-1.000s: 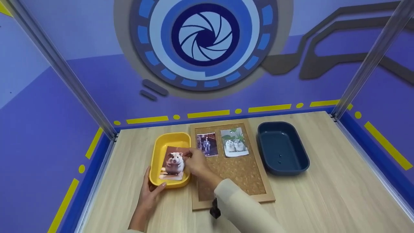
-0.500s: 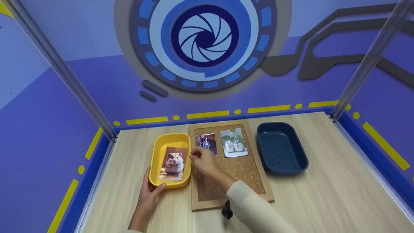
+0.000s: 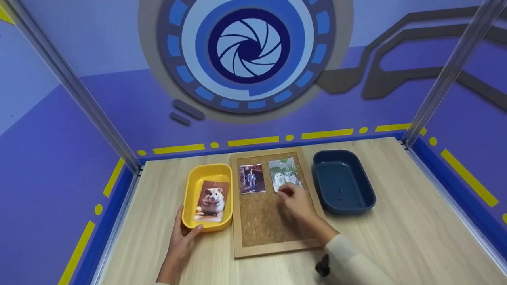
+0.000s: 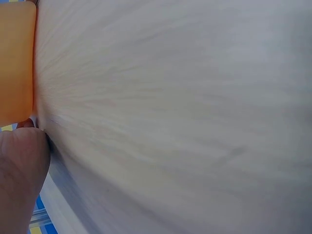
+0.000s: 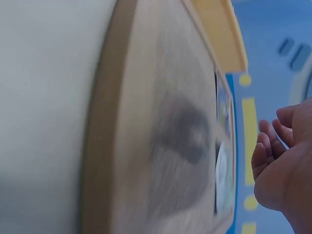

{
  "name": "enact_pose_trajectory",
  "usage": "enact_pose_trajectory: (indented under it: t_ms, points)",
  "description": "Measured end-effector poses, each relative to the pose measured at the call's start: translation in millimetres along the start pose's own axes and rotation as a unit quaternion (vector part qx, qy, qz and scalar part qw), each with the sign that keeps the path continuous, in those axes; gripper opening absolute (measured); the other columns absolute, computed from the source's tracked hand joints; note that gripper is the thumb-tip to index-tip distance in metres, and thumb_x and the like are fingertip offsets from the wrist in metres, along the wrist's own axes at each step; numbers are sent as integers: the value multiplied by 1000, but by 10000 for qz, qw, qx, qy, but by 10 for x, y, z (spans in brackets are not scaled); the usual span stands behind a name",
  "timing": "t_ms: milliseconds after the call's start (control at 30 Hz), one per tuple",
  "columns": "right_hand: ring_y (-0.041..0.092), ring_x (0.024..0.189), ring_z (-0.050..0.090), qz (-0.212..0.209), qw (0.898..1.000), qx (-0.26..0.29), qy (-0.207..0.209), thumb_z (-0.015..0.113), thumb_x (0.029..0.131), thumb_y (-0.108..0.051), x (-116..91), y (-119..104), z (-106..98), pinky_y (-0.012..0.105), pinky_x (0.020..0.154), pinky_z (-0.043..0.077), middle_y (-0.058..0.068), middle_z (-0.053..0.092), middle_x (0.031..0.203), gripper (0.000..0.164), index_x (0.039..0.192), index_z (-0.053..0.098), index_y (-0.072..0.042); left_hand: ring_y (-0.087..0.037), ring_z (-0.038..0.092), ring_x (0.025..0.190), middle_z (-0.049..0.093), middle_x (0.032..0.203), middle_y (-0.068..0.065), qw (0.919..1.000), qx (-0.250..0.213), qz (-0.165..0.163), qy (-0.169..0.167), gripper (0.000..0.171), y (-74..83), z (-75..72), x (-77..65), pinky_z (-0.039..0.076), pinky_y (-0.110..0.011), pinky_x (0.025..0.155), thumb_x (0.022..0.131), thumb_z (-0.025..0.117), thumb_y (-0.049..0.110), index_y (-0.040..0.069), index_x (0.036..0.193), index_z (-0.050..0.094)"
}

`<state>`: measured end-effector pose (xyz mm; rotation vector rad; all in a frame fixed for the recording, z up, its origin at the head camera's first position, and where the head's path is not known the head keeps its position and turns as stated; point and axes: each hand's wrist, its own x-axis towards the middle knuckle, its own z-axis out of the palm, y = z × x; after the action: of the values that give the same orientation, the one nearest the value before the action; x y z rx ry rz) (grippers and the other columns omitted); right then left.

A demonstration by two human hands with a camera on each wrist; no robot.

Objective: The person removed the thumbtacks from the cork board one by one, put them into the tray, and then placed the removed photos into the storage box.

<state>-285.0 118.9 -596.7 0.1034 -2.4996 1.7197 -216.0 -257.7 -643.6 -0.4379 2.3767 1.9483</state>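
Observation:
My left hand grips the near left corner of a yellow tray, thumb at the near rim and fingers along the side. Inside that tray lies a hamster photo. Over the cork board, my right hand hovers with loosely bent fingers. Its fingertips overlap the lower part of a photo of two white hamsters. Nothing shows between its fingers in the right wrist view. Left of that photo, a photo of a standing person is on the board.
A dark blue tray stands right of the board, with a few small dark round things in it. The wooden table is bounded by blue-purple walls at the back and sides.
My right hand has left the hamster photo in the yellow tray and moved right across the board to the two-hamster photo. The left hand keeps its hold on the tray.

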Motion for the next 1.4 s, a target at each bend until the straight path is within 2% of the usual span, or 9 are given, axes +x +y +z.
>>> enact_pose_trajectory:
  t_ms: [300,533,767,867,967,1033,1200,1300,1400]
  points:
    - [14,84,61,537,9981,-277,125,70,99,-6,-196,256,-472,22,72,50,12,73,93,12,107,76,2,-38,15,168,8,183,-12,9999,-98,-2,-60,105,2,6,2,14,-58,137,101,74,25,28,174,-2]
    - [16,87,61,715,9968,-354,86,69,102,-9,-272,345,-499,22,72,51,9,72,93,14,108,75,2,-37,18,167,10,182,-11,10000,-8,26,4,103,-6,28,-28,16,-57,137,102,73,26,29,174,0]
    - [17,89,62,762,9960,-460,60,67,103,-11,-277,324,-504,24,75,52,10,72,96,16,109,75,1,-38,22,166,14,181,-14,9994,-142,303,106,100,14,42,-56,21,-56,136,102,73,19,24,174,3]
    - [17,89,62,790,9959,-443,6,65,105,-13,-273,320,-515,24,74,52,10,72,97,17,110,74,1,-40,22,166,15,180,-18,9988,-182,377,242,101,47,72,-84,22,-57,136,103,72,20,23,174,0]
    - [17,88,62,805,9958,-429,-13,64,106,-14,-278,325,-535,25,73,52,10,72,96,18,111,74,0,-42,21,166,17,179,-22,9961,152,623,613,101,71,149,-120,21,-59,135,103,72,25,18,173,-1]
    - [17,88,62,820,9957,-437,-11,64,106,-15,-283,333,-549,25,73,52,10,72,96,19,112,74,0,-44,25,163,23,175,-25,9884,552,971,1032,101,94,220,-159,20,-62,135,100,75,26,14,173,6]
    - [17,88,61,729,9962,-476,46,66,106,-16,-284,345,-564,24,74,52,9,71,95,20,112,75,0,-45,35,149,39,162,-27,9486,1240,2116,1999,89,217,402,-269,25,-63,115,92,82,16,1,163,30]
    - [15,86,61,663,9962,-564,93,65,106,-17,-288,353,-559,24,75,51,9,72,94,20,112,75,0,-44,40,146,45,158,-25,9295,1233,2754,2120,81,316,516,-320,27,-57,109,88,82,10,-1,156,40]
    - [14,86,61,650,9957,-655,80,65,106,-17,-304,358,-553,24,76,50,8,72,94,20,111,75,0,-42,47,142,55,152,-23,9162,1089,3306,1986,70,409,642,-369,30,-47,114,85,82,1,-1,148,52]
